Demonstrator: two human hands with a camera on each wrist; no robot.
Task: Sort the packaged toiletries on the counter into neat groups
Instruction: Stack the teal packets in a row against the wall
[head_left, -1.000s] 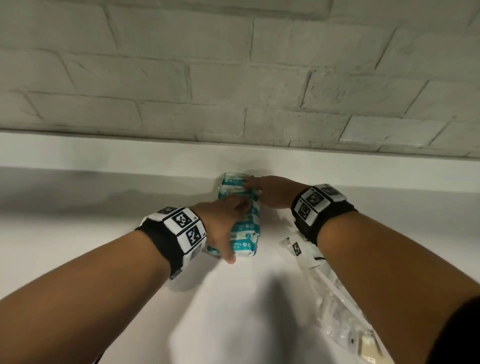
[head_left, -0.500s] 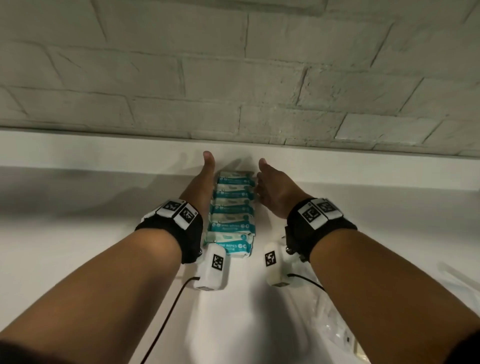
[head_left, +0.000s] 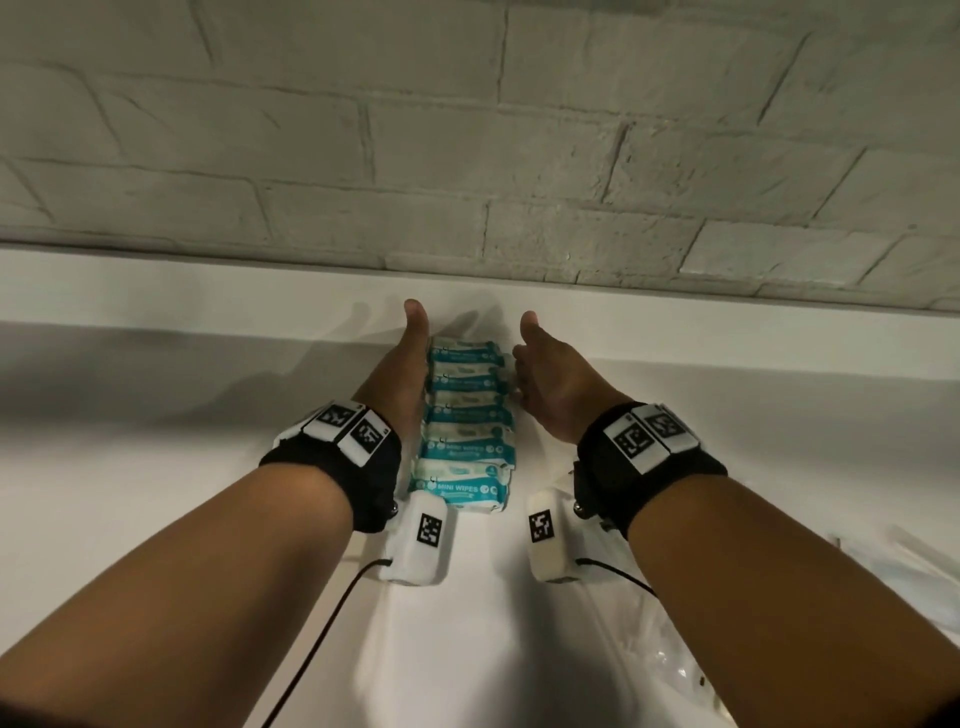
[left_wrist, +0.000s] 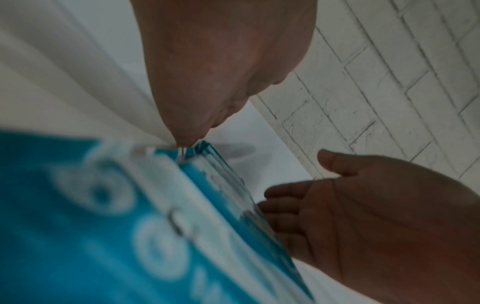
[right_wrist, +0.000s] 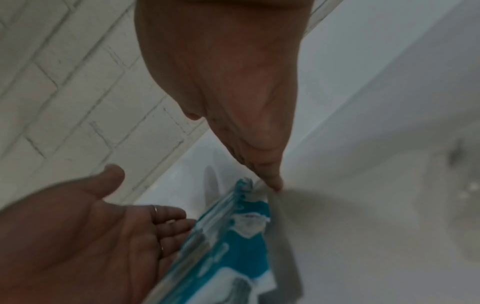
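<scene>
Several mini wipes packs (head_left: 466, 421) lie overlapped in one straight row on the white counter (head_left: 156, 467), running back toward the brick wall (head_left: 467, 130). That group looks done; clear-wrapped packets (head_left: 675, 670) at lower right look unsorted. Left hand (head_left: 402, 371) stands flat on edge against the row's left side, fingers straight. Right hand (head_left: 558, 382) flanks the right side, fingers straight, fingertips at the pack edges; actual contact unclear. Neither hand grips anything.

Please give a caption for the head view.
Two open hands, left and right, flank a row of teal-and-white wipe packs.
</scene>
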